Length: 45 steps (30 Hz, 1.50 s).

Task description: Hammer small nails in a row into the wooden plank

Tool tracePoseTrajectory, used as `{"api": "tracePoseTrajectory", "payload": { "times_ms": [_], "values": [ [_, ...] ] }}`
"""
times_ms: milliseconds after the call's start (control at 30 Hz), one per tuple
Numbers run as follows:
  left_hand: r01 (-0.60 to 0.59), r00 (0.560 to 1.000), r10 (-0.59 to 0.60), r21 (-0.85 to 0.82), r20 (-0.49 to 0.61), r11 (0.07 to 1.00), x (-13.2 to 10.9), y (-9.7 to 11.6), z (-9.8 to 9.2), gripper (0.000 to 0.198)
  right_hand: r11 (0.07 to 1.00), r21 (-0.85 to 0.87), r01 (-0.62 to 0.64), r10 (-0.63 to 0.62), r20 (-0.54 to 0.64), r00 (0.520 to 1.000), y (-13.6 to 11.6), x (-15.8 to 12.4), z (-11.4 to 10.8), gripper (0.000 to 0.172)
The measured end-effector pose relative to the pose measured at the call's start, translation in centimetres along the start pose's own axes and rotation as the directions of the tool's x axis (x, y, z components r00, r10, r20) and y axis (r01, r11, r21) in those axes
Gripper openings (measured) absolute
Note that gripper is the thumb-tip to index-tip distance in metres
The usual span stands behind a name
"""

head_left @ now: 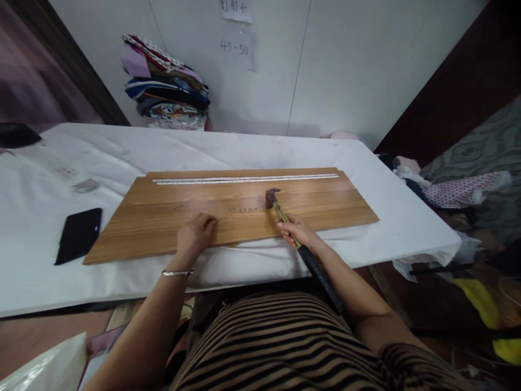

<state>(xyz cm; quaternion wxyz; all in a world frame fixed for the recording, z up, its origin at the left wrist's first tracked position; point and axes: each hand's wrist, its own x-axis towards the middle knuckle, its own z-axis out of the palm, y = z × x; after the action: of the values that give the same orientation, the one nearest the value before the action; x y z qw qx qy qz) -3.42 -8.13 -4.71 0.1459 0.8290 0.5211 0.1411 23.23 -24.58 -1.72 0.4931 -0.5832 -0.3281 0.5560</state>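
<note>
A long wooden board [321, 203] lies across the white-covered table. My right hand [299, 231] grips a claw hammer [280, 210] by the yellow part of its handle, with the rusty head over the board. The black grip points back toward my body. Above the board's front left half, my left hand [196, 232] pinches a thin nail [218, 219] between thumb and fingertips. Between the hands, a short row of small nail heads [245, 209] shows on the wood. Another thin nail [178, 207] lies loose left of my left hand.
Two white measuring strips [244, 180] run along the board's far edge. A black phone [78, 234] lies left of the board on the white tablecloth [228, 271]. Folded clothes [166, 87] are stacked by the wall. Spotted fabric [464, 188] sits beyond the table's right edge.
</note>
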Motion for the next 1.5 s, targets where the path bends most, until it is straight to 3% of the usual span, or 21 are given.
{"api": "tracePoseTrajectory", "payload": {
  "times_ms": [433,733,900,1100,1500],
  "values": [
    [0.12,0.993,-0.119,-0.062,0.022,0.991,-0.1,0.2,0.0,0.026,1.0,-0.009,-0.001,0.001,0.011,1.0,-0.1,0.2,0.1,0.043],
    [0.074,0.997,-0.075,-0.055,-0.017,0.996,-0.2,0.2,-0.1,0.025,1.0,-0.026,-0.003,0.003,0.005,1.0,0.2,0.2,0.0,0.041],
    [0.041,0.999,-0.04,0.041,-0.012,0.998,-0.2,0.5,-0.3,0.029,0.999,-0.029,0.015,-0.015,0.01,1.0,0.0,0.2,0.0,0.041],
    [-0.051,0.998,0.041,0.2,0.056,0.979,0.4,1.2,-1.4,0.032,1.0,-0.03,-0.007,0.007,-0.002,1.0,0.1,0.4,0.0,0.04],
    [-0.118,0.97,0.043,0.311,0.238,0.943,2.3,3.7,-2.5,0.033,1.0,-0.004,-0.01,0.01,-0.008,1.0,0.2,0.4,-0.1,0.043]
  ]
}}
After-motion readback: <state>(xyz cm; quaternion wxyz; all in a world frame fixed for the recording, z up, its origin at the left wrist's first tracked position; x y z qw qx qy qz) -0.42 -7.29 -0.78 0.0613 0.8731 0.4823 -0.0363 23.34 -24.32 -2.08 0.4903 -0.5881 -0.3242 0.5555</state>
